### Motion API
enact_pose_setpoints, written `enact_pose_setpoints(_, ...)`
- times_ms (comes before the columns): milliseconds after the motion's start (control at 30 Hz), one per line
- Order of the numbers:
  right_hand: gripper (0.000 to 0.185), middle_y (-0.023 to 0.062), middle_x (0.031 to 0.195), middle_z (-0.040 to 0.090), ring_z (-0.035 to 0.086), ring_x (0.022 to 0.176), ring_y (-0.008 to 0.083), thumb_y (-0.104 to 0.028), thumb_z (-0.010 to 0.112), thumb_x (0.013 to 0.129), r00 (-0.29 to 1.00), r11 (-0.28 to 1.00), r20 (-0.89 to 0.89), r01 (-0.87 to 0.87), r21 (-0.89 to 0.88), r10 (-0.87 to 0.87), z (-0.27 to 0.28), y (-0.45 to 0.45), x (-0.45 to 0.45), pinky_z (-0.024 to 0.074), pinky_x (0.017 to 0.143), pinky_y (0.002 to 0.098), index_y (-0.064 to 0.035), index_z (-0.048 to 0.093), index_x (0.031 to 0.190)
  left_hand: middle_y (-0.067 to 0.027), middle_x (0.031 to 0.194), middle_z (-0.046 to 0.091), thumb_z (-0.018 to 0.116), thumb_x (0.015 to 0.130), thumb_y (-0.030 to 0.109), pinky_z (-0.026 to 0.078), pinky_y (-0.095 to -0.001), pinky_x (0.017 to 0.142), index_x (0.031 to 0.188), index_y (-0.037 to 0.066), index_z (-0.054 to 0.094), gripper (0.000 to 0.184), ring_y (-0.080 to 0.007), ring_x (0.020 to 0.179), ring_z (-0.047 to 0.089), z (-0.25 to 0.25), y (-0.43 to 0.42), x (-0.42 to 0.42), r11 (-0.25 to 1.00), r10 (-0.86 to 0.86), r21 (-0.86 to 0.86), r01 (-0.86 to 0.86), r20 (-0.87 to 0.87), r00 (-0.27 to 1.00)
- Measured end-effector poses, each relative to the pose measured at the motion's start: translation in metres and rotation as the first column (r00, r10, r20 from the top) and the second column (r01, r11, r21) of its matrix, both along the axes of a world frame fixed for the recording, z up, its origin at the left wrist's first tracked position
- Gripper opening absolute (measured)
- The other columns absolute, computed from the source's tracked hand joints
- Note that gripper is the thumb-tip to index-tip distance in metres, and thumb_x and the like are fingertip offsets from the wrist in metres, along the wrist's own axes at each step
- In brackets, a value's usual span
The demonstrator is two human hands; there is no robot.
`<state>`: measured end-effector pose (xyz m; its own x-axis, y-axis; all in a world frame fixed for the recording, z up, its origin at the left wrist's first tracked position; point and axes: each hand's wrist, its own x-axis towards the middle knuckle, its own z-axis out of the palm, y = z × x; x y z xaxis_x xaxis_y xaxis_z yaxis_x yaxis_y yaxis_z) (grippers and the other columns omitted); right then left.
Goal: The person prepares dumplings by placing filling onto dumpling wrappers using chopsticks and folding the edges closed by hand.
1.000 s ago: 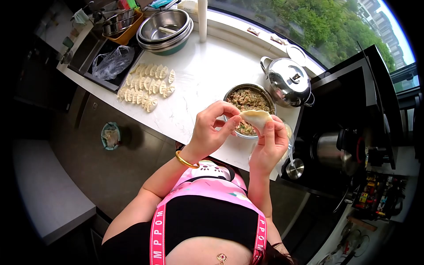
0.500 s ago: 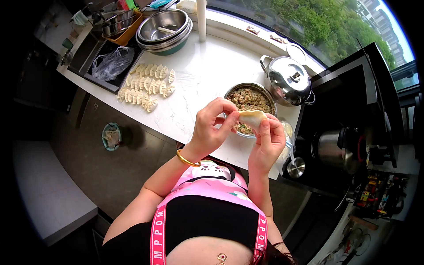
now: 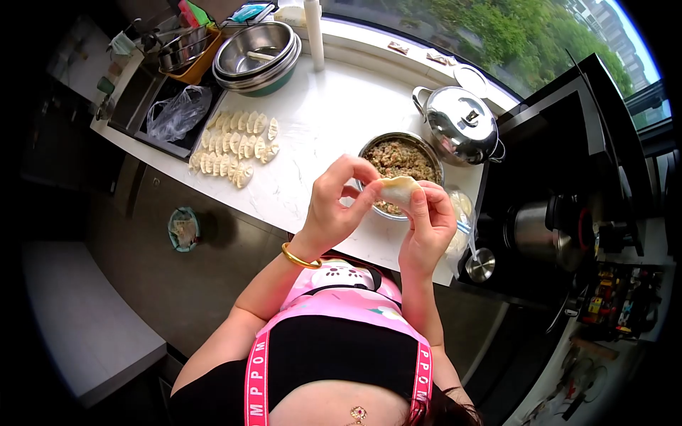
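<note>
A folded dumpling (image 3: 399, 190) is pinched between both hands, above the near part of a metal bowl of filling (image 3: 401, 157). My left hand (image 3: 339, 201) grips its left corner between thumb and fingers; a gold bangle (image 3: 301, 256) circles that wrist. On the other corner, my right hand (image 3: 428, 226) is closed, thumb pressed to the near face. Part of the filling is hidden behind the fingers. To the left, finished-looking pleated dumplings (image 3: 234, 145) lie in rows on the white counter (image 3: 284, 186). A plastic bag of pale round wrappers (image 3: 460, 213) sits right of the bowl.
A lidded steel pot (image 3: 463, 126) stands behind the bowl, beside the black stove (image 3: 529, 184). Stacked metal basins (image 3: 256, 53) sit at the counter's back left, near a sink holding a plastic bag (image 3: 174, 113). A ladle (image 3: 481, 264) rests by the stove edge.
The view has shifted slightly. Both hands keep their pinch on the dumpling, with almost no change in pose.
</note>
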<state>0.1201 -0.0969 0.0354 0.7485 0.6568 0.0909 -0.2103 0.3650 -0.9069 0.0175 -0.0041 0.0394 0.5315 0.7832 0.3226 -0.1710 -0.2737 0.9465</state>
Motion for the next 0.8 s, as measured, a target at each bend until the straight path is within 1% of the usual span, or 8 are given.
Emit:
enact_pose_setpoints(67, 0.009, 0.0063, 0.1, 0.058, 0.056, 0.087, 0.0086, -0.007, 0.064, 0.089, 1.0, 1.0, 0.022, -0.022, 0.017, 0.022, 0.0, -0.001, 0.001, 0.0448, 0.077, 0.0214, 0.0005, 0.06, 0.09, -0.0048, 0.087, 0.056, 0.063, 0.087, 0.003, 0.054, -0.0202, 0.057, 0.093, 0.0, 0.059, 0.008, -0.0087, 0.074, 0.058, 0.004, 0.002, 0.003, 0.999, 0.04, 0.034, -0.041, 0.016, 0.999)
enact_pose_setpoints(167, 0.008, 0.0072, 0.101, 0.057, 0.056, 0.09, 0.0105, -0.004, 0.064, 0.088, 0.993, 0.998, 0.104, -0.056, 0.023, 0.054, -0.002, 0.0, 0.001, 0.0455, 0.08, 0.0225, 0.0014, 0.06, 0.092, -0.0054, 0.091, 0.057, 0.065, 0.086, 0.003, 0.053, -0.0194, 0.059, 0.097, 0.0, 0.06, 0.013, -0.0091, 0.078, 0.058, 0.005, 0.005, 0.002, 0.99, -0.053, 0.128, 0.054, -0.009, 0.999)
enact_pose_setpoints(233, 0.007, 0.0076, 0.101, 0.057, 0.056, 0.091, 0.0115, -0.002, 0.064, 0.088, 0.99, 0.999, 0.139, -0.037, 0.012, 0.035, -0.004, 0.001, 0.0, 0.0457, 0.081, 0.0229, 0.0017, 0.06, 0.093, -0.0064, 0.094, 0.057, 0.065, 0.085, 0.003, 0.055, -0.0201, 0.061, 0.098, -0.001, 0.061, 0.013, -0.0104, 0.083, 0.059, 0.003, 0.003, 0.0, 0.993, -0.105, 0.047, 0.109, -0.073, 0.992)
enact_pose_setpoints(367, 0.008, 0.008, 0.101, 0.056, 0.056, 0.093, 0.0133, 0.0, 0.064, 0.087, 0.986, 1.0, 0.164, 0.008, 0.025, -0.012, -0.005, 0.002, 0.001, 0.0461, 0.084, 0.0243, 0.0023, 0.06, 0.094, -0.0067, 0.095, 0.058, 0.066, 0.084, 0.001, 0.057, -0.0213, 0.064, 0.094, -0.001, 0.062, 0.011, -0.0117, 0.086, 0.06, 0.006, -0.002, 0.002, 0.986, -0.12, -0.116, 0.116, -0.024, 0.993)
enact_pose_setpoints(433, 0.008, 0.0083, 0.102, 0.055, 0.057, 0.093, 0.0135, 0.001, 0.064, 0.087, 0.984, 0.999, 0.177, 0.006, 0.039, -0.012, -0.005, 0.002, 0.001, 0.047, 0.083, 0.0247, 0.0023, 0.06, 0.094, -0.0055, 0.09, 0.061, 0.066, 0.081, -0.002, 0.058, -0.0213, 0.062, 0.091, 0.002, 0.065, 0.01, -0.0111, 0.081, 0.063, 0.001, -0.003, 0.004, 0.996, -0.01, -0.089, 0.015, 0.062, 0.998)
enact_pose_setpoints(533, 0.01, 0.0086, 0.104, 0.054, 0.057, 0.093, 0.0137, 0.002, 0.065, 0.085, 0.977, 0.999, 0.211, -0.033, 0.043, 0.023, -0.003, 0.003, 0.001, 0.0491, 0.081, 0.0247, 0.0023, 0.06, 0.094, -0.0058, 0.09, 0.061, 0.066, 0.081, -0.002, 0.058, -0.0217, 0.062, 0.09, 0.001, 0.065, 0.01, -0.0116, 0.081, 0.063, 0.006, -0.001, 0.003, 0.999, 0.034, -0.022, -0.034, -0.002, 0.999)
enact_pose_setpoints(667, 0.012, 0.0087, 0.104, 0.051, 0.057, 0.094, 0.0137, 0.002, 0.066, 0.084, 0.946, 0.993, 0.307, -0.116, 0.029, 0.101, -0.002, 0.004, 0.003, 0.0521, 0.078, 0.0238, 0.0024, 0.06, 0.094, -0.0061, 0.09, 0.06, 0.066, 0.081, -0.003, 0.058, -0.0228, 0.064, 0.089, 0.001, 0.064, 0.009, -0.0124, 0.082, 0.063, 0.014, -0.002, 0.001, 0.998, 0.055, 0.017, -0.055, -0.026, 0.998)
enact_pose_setpoints(800, 0.012, 0.0086, 0.103, 0.051, 0.058, 0.094, 0.014, 0.003, 0.067, 0.083, 0.955, 0.992, 0.275, -0.122, 0.029, 0.11, 0.002, 0.006, 0.006, 0.0529, 0.079, 0.0246, 0.0027, 0.06, 0.093, -0.0067, 0.09, 0.06, 0.066, 0.08, -0.004, 0.057, -0.0245, 0.064, 0.089, 0.001, 0.064, 0.01, -0.0139, 0.08, 0.063, 0.015, -0.003, 0.001, 0.994, 0.024, 0.109, -0.02, -0.037, 0.999)
